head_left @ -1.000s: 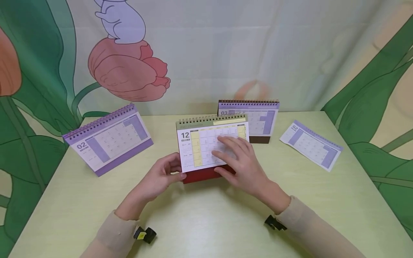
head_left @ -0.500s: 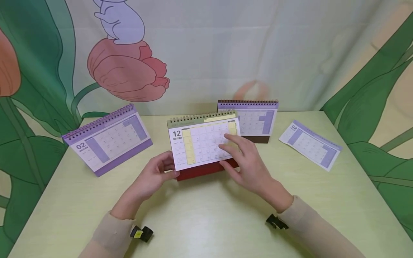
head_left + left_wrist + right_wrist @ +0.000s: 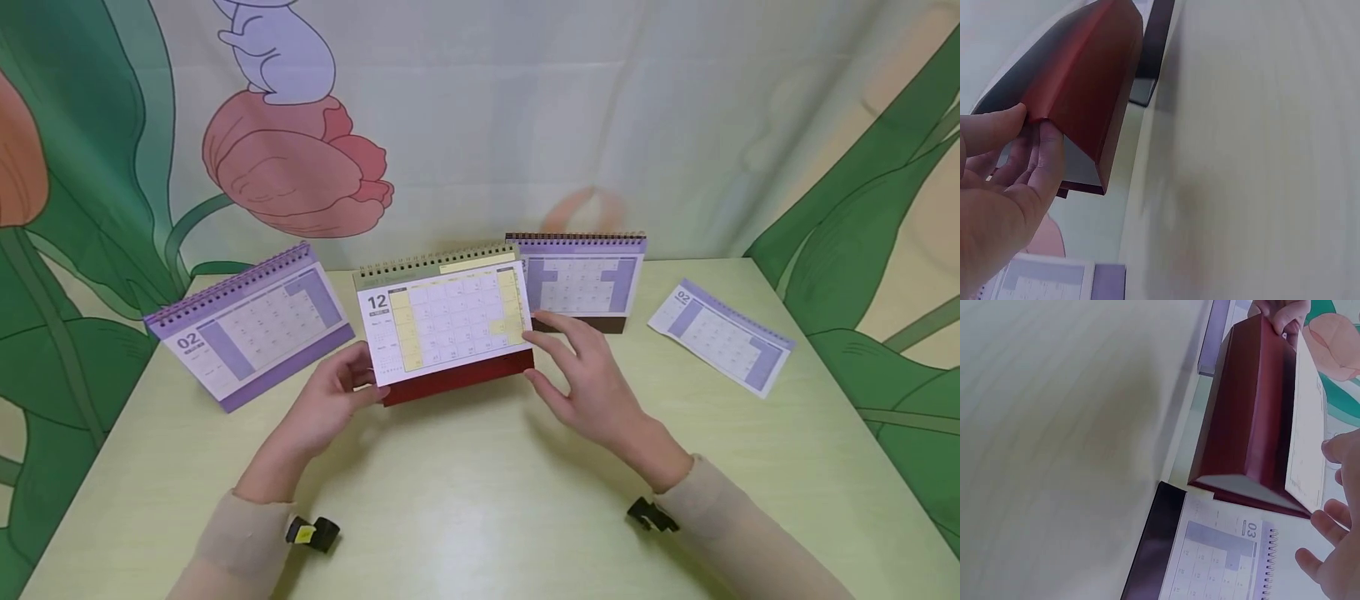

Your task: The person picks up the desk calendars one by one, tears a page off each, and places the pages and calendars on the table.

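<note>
Desk calendar with a red base, standing on the table and open at the page marked "12"; the left hand pinches its left end, thumb on the front and fingers behind the red flap, presumably to steady and steer it, while the right hand lies with relaxed, spread fingers touching the right edge, gripping nothing. Beyond the right fingertips stands a purple calendar marked "03"; outside the left fingers, another marked "02"; a loose sheet marked "02" lies well right of the right hand.
</note>
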A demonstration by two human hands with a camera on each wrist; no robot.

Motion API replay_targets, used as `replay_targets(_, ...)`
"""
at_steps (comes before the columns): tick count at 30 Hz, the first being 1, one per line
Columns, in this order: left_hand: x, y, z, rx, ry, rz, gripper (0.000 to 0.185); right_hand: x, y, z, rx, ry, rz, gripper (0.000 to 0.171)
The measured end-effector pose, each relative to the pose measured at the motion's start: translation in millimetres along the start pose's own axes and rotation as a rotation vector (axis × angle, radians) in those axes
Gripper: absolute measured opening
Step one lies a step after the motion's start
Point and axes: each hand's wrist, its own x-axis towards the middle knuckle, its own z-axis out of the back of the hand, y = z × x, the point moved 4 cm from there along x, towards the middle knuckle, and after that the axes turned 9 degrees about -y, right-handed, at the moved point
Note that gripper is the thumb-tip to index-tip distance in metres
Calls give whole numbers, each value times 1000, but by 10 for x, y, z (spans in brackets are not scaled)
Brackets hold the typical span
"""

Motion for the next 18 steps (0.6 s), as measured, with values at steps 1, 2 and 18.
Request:
replay_targets(1, 6, -2, 27, 10, -10, 0, 56, -8, -13, 4, -1, 1, -4, 47)
replay_targets(2, 12, -3, 54, 20, -21, 6, 55, -15, -22, 9, -1, 1, -5, 47)
replay_targets(18, 186, 25, 298, 192, -130, 49, 40, -66, -107, 59, 14, -9, 1, 47)
